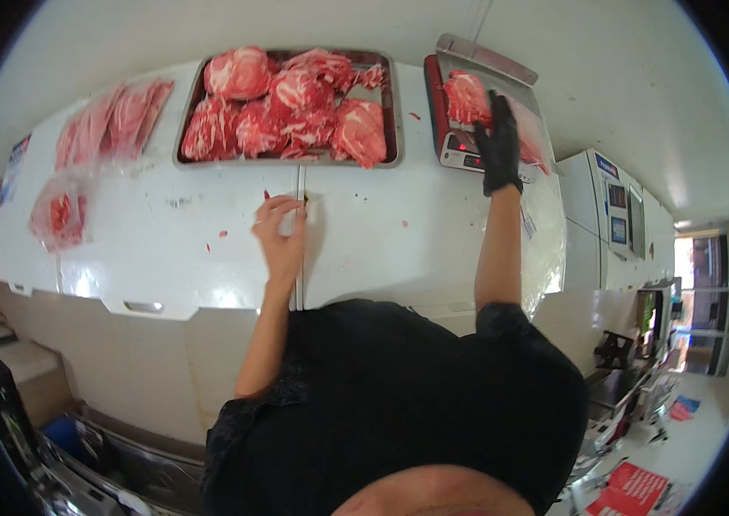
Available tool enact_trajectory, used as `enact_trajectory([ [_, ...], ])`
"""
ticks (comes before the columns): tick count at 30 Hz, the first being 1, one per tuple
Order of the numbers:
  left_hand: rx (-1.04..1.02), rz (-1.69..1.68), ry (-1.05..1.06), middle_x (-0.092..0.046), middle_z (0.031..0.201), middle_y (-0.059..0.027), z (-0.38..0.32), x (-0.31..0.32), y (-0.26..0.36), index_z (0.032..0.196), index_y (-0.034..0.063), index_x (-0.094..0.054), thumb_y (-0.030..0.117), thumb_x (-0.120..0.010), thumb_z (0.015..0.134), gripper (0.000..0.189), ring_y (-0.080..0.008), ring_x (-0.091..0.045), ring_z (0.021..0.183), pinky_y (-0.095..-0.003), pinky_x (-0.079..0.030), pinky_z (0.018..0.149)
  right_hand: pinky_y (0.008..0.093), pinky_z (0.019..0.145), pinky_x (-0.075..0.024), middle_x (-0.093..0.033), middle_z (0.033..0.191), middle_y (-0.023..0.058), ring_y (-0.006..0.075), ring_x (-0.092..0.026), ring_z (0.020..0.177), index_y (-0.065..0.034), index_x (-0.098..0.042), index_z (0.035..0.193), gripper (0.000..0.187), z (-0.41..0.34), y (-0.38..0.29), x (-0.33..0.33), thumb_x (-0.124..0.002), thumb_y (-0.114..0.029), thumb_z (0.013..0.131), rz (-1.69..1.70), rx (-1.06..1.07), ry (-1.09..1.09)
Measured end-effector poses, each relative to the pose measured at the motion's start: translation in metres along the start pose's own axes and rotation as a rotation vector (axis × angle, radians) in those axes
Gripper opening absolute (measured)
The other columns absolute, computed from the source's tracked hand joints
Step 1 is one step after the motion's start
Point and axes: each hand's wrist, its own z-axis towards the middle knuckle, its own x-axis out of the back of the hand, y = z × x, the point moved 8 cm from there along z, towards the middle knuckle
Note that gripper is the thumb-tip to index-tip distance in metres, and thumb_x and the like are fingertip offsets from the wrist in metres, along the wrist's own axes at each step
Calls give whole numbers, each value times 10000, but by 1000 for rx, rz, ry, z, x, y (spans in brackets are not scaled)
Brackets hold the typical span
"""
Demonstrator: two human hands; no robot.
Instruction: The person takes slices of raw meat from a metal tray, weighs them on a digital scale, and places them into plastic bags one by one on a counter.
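My right hand [502, 145], in a black glove, reaches over a red-framed digital scale [453, 151]. Its fingers are spread and lie against the right side of a portion of sliced raw meat [465, 97] on the scale's metal pan. A clear plastic bag with meat [531, 132] lies just right of the glove, partly covered by it. My bare left hand [279, 226] is over the seam between two white lids, fingers curled. A tiny dark bit [305, 199] shows by its fingertips; whether they pinch it is unclear.
A metal tray [287, 162] of sliced raw meat piles [303, 97] stands at the back. Bagged flat meat [116, 126] and a smaller bag [58, 213] lie left on the white chest-freezer lids [377, 251]. Red scraps [223, 233] dot the surface. Plastic film [542, 251] hangs over the right edge.
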Motion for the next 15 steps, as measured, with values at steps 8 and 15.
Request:
enact_trajectory([
  [8, 405, -41, 388, -676, 989, -62, -81, 128, -70, 1014, 8, -693, 44, -666, 926, 99, -157, -608, 904, -298, -484, 815, 345, 952, -532, -723, 1200, 101, 197, -672, 1110, -29, -698, 1219, 310, -31, 3, 117, -660, 18, 915, 463, -311, 358],
  [15, 307, 171, 344, -667, 943, -78, -72, 127, -73, 986, -17, -677, 48, -665, 931, 86, -164, -584, 844, -294, -476, 768, 289, 902, -523, -734, 1181, 91, 150, -671, 1071, -5, -699, 1223, 284, -35, -6, 144, -636, 0, 946, 264, -248, 334],
])
